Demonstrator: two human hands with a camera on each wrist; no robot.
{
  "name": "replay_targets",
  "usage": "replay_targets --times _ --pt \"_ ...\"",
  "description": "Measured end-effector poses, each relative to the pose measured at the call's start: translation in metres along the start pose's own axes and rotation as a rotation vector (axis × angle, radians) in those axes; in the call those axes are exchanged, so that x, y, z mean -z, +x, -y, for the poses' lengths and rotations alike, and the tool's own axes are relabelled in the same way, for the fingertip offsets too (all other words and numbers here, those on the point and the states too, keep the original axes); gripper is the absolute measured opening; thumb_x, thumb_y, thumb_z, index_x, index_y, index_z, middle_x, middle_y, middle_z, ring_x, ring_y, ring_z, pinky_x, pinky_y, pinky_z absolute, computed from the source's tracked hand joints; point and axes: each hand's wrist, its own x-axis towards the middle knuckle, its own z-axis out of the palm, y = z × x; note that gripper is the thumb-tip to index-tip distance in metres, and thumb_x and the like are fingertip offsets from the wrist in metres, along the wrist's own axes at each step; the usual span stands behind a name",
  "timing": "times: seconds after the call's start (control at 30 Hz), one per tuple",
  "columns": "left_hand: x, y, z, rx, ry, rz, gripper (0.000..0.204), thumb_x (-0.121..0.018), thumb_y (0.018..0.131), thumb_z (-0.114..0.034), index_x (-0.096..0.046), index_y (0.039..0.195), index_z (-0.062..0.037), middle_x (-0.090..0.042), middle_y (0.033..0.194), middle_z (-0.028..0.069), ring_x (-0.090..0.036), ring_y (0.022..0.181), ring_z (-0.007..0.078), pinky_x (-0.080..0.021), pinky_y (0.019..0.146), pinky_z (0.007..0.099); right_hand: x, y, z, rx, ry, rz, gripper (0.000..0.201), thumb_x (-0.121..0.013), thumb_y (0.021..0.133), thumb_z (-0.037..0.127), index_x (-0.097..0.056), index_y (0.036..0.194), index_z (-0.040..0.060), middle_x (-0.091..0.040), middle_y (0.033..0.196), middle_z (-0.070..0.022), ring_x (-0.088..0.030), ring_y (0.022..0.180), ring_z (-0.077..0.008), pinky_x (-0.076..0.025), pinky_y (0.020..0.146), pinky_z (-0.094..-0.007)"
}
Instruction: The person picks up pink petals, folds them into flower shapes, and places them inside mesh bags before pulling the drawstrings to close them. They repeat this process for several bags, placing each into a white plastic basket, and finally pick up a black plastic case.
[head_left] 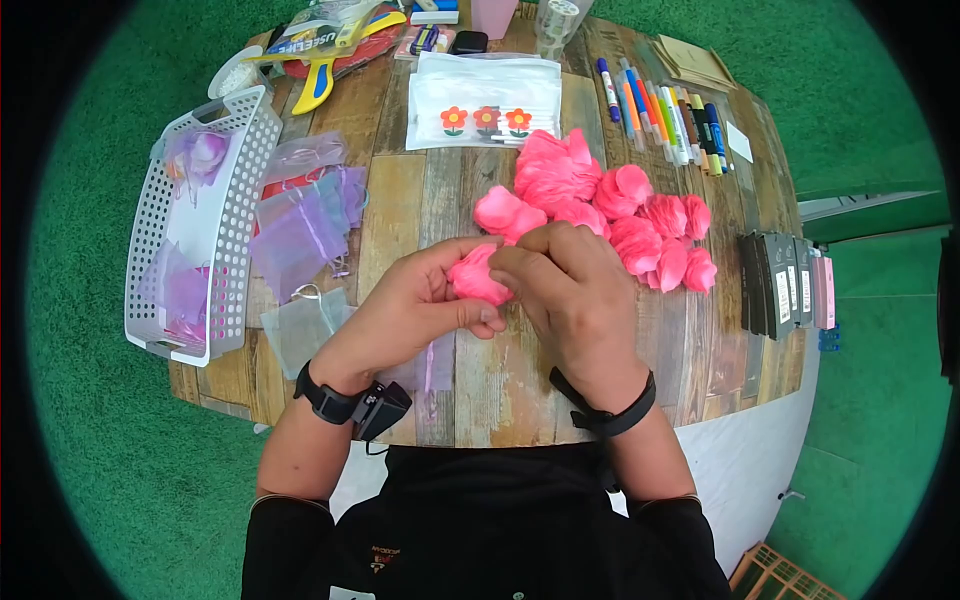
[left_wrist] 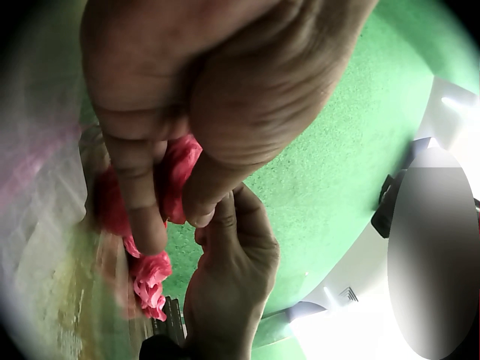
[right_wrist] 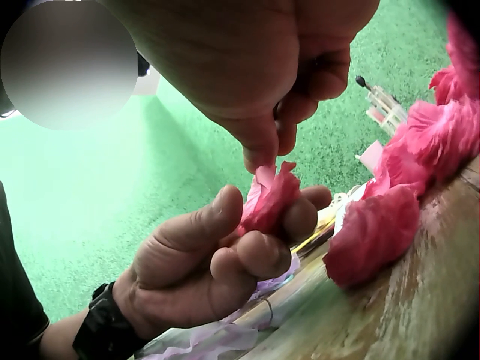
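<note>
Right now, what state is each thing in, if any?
Left hand, holding the pink bundle
Right hand, pinching the bundle's edge
Pink bundle, raised above the table
Other pink clusters, resting on the table
White basket, open-topped, partly filled
Sheer pouches, lying on the table
Markers, lying side by side
</note>
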Motion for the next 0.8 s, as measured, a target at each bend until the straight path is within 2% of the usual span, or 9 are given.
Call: replay_targets --times 0.1,0.17,0.3,0.4,0.5,0.8 --pt "0.0 0.0 0.0 0.009 -0.012 0.002 0.059 -0.069 0.102 0.005 -0.048 0.157 0.0026 -0.073 0.125 0.0107 -0.075 0.105 0.0173 -0.064 0.091 0.0332 0.0 0.002 0.0 -0.038 0.092 -0.006 0.017 -0.078 0.081 0.009 -0.072 0.097 0.0111 -0.066 0.096 -0.0038 -0.067 0.087 -0.0252 -0.053 0.075 -0.0396" --pt "0.001 0.001 0.0 0.019 -0.021 0.012 0.06 -0.072 0.1 0.006 -0.049 0.156 0.0023 -0.071 0.127 0.0088 -0.073 0.105 0.0135 -0.063 0.09 0.0315 -0.001 0.001 0.0 -0.15 0.233 0.022 0.014 -0.078 0.086 0.007 -0.071 0.098 0.0082 -0.066 0.097 -0.0072 -0.068 0.09 -0.0285 -0.054 0.077 -0.0415" --pt "-0.001 0.0 -0.004 0.042 -0.03 -0.003 0.063 -0.076 0.097 0.007 -0.05 0.154 0.0029 -0.07 0.126 0.0079 -0.071 0.109 0.0134 -0.062 0.094 0.0313 0.005 0.0 0.004 -0.338 0.439 0.074 0.01 -0.076 0.094 0.004 -0.069 0.101 0.0035 -0.064 0.099 -0.0127 -0.068 0.093 -0.0344 -0.055 0.08 -0.0445" --pt "0.0 0.0 -0.003 0.031 -0.025 -0.002 0.066 -0.078 0.095 0.008 -0.05 0.154 0.0029 -0.07 0.128 0.0077 -0.07 0.113 0.0137 -0.06 0.098 0.0317 0.011 -0.001 -0.001 -0.294 0.458 0.105 0.012 -0.074 0.096 -0.003 -0.067 0.105 0.0009 -0.064 0.098 -0.0103 -0.066 0.086 -0.0228 -0.053 0.076 -0.0328" --pt "0.0 0.0 -0.001 0.007 -0.028 0.001 0.068 -0.078 0.094 0.009 -0.049 0.154 0.0022 -0.069 0.13 0.0076 -0.069 0.116 0.014 -0.06 0.102 0.0319 0.019 0.002 0.0 -0.3 0.455 0.126 0.011 -0.076 0.095 0.004 -0.07 0.104 0.0035 -0.065 0.1 -0.0132 -0.068 0.092 -0.0353 -0.055 0.08 -0.044" --pt "-0.001 -0.003 -0.01 0.069 -0.022 0.072 0.069 -0.077 0.094 0.01 -0.048 0.156 0.0008 -0.068 0.131 0.008 -0.07 0.115 0.0143 -0.06 0.102 0.0325 0.007 0.003 0.004 -0.158 0.192 0.119 0.013 -0.078 0.092 0.01 -0.068 0.099 0.0077 -0.062 0.095 -0.0096 -0.067 0.092 -0.0322 -0.054 0.081 -0.0458"
